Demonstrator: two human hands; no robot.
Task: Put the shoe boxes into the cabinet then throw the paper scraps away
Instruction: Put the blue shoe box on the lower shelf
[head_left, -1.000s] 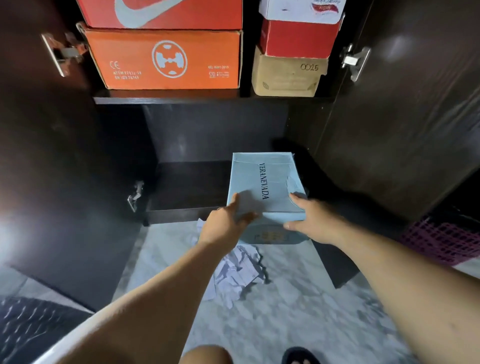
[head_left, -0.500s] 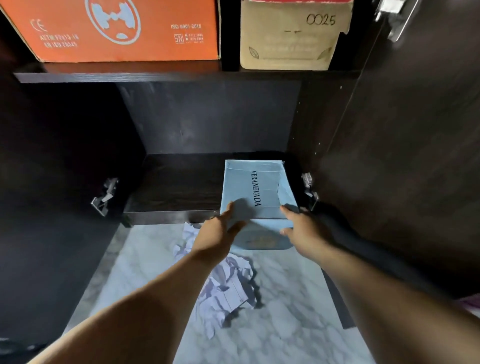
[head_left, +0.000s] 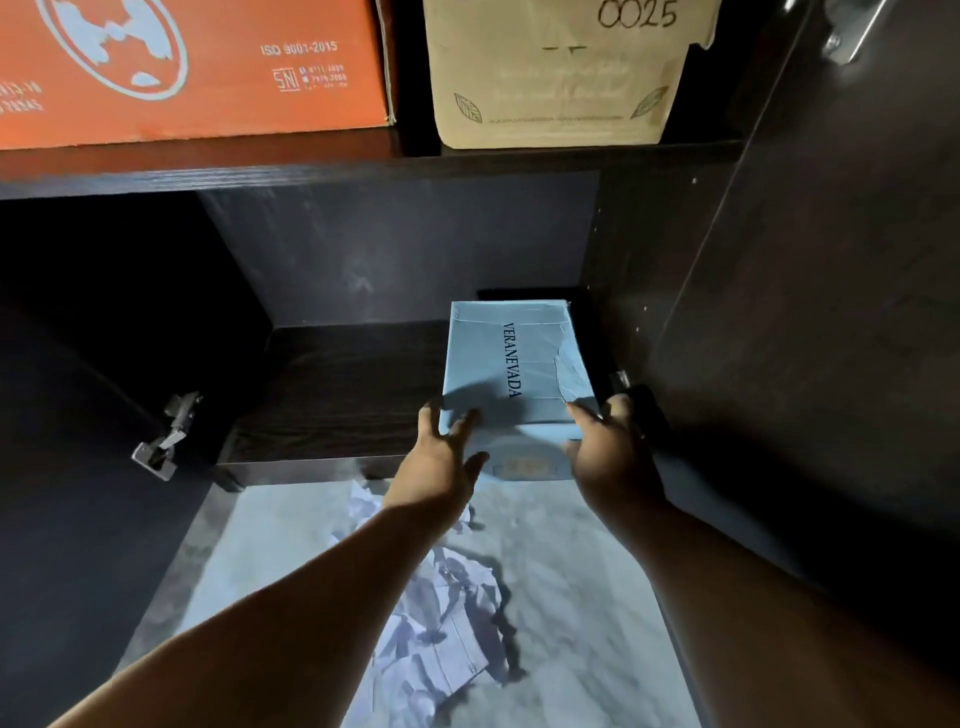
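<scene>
A light blue shoe box marked VERANEVADA lies on the dark cabinet's bottom shelf, against the right wall, its near end sticking out over the shelf edge. My left hand grips its near left corner, fingers on the lid. My right hand holds the near right corner. Crumpled white paper scraps lie on the marble floor under my left forearm.
On the shelf above stand an orange shoe box and a tan cardboard box marked 0025. Both cabinet doors are open, the right door close beside my right arm. A metal hinge juts out at the left.
Both hands have pushed the blue box deeper onto the bottom shelf, toward the right wall. The camera has moved closer and lower.
</scene>
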